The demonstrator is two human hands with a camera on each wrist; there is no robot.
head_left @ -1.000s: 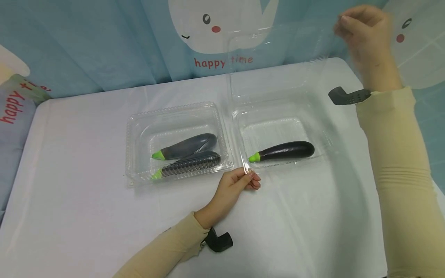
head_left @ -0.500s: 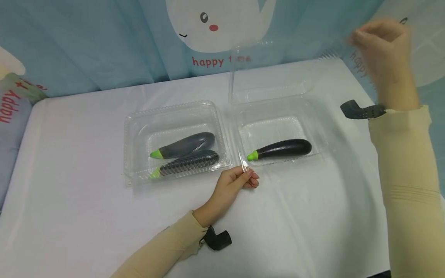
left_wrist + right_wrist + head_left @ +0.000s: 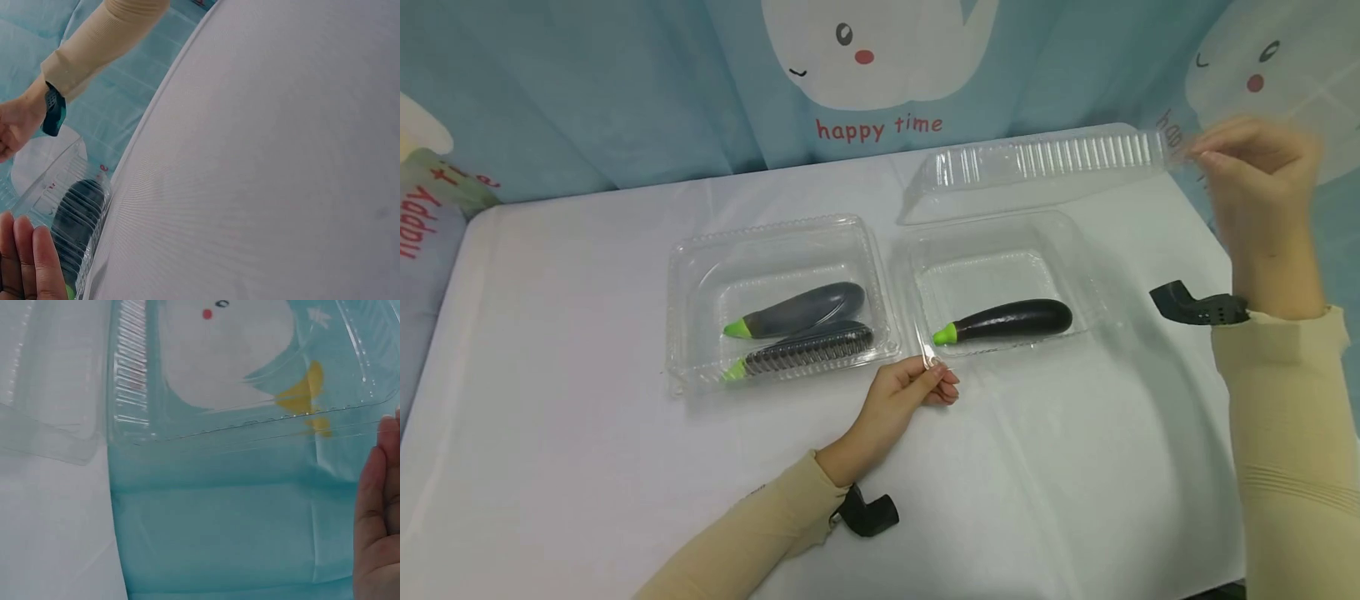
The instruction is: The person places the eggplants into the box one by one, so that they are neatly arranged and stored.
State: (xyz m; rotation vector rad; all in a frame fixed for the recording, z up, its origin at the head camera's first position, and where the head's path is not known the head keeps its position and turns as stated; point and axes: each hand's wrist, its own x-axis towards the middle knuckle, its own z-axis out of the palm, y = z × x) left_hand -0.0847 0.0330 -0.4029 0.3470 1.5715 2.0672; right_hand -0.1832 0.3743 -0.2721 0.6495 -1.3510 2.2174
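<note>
Clear thin plastic clamshell box (image 3: 1000, 275), lid (image 3: 1037, 162) raised: light, flimsy, slippery, easily creased. Left hand (image 3: 904, 392) pinching front corner; right hand (image 3: 1258, 179) fingers blurred at lid edge, grip indeterminable. Best held by rims.

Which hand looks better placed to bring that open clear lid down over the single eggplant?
Probably the right hand: it is at the raised lid. The left hand pinches the open box's front corner.
</note>
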